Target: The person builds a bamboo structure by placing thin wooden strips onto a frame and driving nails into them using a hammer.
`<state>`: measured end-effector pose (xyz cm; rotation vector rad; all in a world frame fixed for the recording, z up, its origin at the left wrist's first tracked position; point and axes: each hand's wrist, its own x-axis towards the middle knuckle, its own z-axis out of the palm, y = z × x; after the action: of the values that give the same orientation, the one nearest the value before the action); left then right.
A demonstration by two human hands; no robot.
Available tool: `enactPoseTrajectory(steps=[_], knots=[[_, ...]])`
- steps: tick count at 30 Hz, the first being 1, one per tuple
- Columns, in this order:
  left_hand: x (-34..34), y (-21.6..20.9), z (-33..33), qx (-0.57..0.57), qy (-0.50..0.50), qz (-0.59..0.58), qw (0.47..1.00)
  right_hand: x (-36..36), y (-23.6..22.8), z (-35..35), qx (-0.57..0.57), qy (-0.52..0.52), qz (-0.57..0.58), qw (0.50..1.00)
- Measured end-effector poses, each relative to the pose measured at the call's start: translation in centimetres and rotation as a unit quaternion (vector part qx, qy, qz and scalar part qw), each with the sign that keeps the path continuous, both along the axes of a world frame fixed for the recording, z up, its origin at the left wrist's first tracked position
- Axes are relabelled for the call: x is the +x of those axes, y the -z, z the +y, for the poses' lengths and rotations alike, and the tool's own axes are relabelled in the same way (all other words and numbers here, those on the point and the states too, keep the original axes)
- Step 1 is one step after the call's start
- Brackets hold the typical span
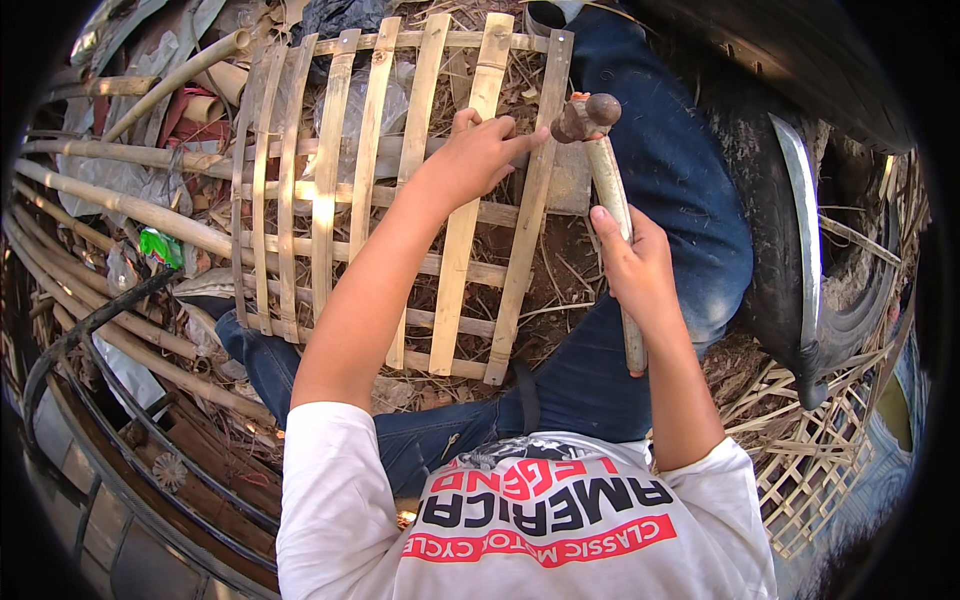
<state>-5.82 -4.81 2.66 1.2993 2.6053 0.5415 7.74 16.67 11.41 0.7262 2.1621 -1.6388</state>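
The right hand [635,260] is closed around the wooden handle of a ball-peen hammer [614,190] about midway along, with the lower part of the handle lying alongside the wrist. The left hand [475,160] is well apart from it, not clamped on anything: its fingers spread loosely over the bamboo slat frame [452,290], the index finger pointing to the outermost slat [528,225], just beside the hammer head. Whether those fingertips press down or only rest there, I cannot tell, and no nail can be made out between them. The frame lies over the littered ground, in front of the person and between the jeans-clad legs [670,180], with a flat block [570,188] by the outer slat near the hammer. For clean hammering here, I would draw the index finger back from the striking spot and hold the slat flat from farther along. A grip nearer the handle's end would give more swing, though the present hold suits short, controlled taps. The flat face should meet the bamboo squarely, preferably with the block directly underneath, since thin strips may split or bounce over loose ground. Keep the swing clear of the nearby knee.
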Motion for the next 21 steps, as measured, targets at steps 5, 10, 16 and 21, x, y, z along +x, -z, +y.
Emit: enactPoseTrajectory(steps=[5, 10, 16, 21], knots=[[0.1, -0.9, 0.3, -0.006, 0.000, -0.011, 1.000, -1.0, 1.5, -1.6, 0.006, 0.010, 0.047, 0.999], [0.7, -1.7, 0.1, 0.025, -0.028, 0.042, 0.998, -1.6, 4.8, -3.6, -0.018, 0.090, 0.058, 0.994], [3.6, -1.3, 0.0, 0.072, -0.165, 0.012, 0.984, -2.9, 6.2, -3.9, 0.092, 0.079, 0.175, 0.977], [6.9, -1.5, 2.8, 0.082, -0.249, 0.028, 0.965, -4.1, 8.0, -3.6, 0.173, 0.066, 0.265, 0.946]])
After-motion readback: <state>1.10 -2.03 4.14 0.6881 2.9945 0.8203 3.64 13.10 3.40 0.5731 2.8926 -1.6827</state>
